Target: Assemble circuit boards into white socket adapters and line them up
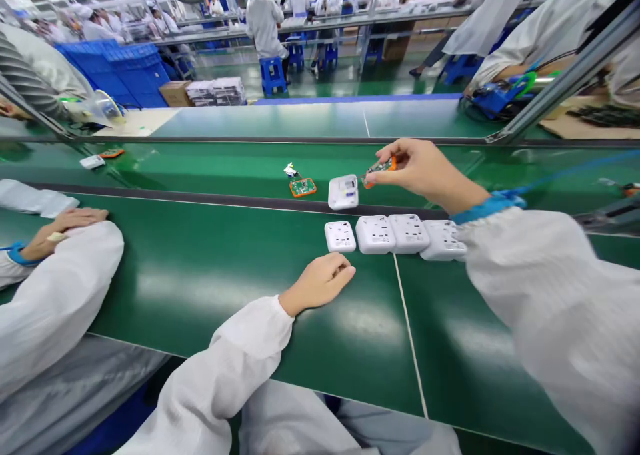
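Observation:
My right hand (417,168) reaches out over the green belt and pinches a small circuit board with an orange part (379,170) between thumb and fingers. Just left of it a white square housing (343,192) lies on the far belt. Another circuit board with an orange rim (303,187) and a small white part (291,170) lie further left. My left hand (320,282) rests on the near green table with its fingers curled, holding nothing I can see. Right above it a row of white socket housings (393,234) sits on the table.
A co-worker's sleeves and hand (60,228) rest on the table at the left. A dark strip (200,198) divides the near table from the far belt. A metal frame post (570,75) slants at the right. Blue crates (125,72) and other workers stand behind.

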### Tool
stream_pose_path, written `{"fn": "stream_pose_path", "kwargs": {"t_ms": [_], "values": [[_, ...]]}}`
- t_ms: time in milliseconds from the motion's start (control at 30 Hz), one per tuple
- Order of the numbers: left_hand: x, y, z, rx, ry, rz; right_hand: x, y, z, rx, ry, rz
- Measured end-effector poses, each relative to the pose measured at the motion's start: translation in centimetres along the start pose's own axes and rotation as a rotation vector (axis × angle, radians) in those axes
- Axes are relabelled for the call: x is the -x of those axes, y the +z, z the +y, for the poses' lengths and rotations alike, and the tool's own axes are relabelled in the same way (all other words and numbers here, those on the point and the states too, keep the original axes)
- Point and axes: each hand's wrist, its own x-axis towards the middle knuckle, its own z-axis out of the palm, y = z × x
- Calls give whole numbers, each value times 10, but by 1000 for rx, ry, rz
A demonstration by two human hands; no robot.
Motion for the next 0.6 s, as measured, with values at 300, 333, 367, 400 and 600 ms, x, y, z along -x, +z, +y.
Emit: {"fn": "stream_pose_path", "kwargs": {"t_ms": [300, 333, 367, 400, 600], "values": [[3, 1, -2, -38, 14, -14, -15, 22, 79, 436, 274, 212], [3, 2, -3, -37, 18, -13, -11, 15, 82, 460, 289, 239], [3, 2, -3, -35, 21, -13, -7, 6, 83, 489, 281, 264], [3, 2, -3, -35, 23, -13, -2, -3, 81, 521, 244, 284], [2, 1, -3, -42, 18, 4, 90, -25, 42, 493, -314, 488]]}}
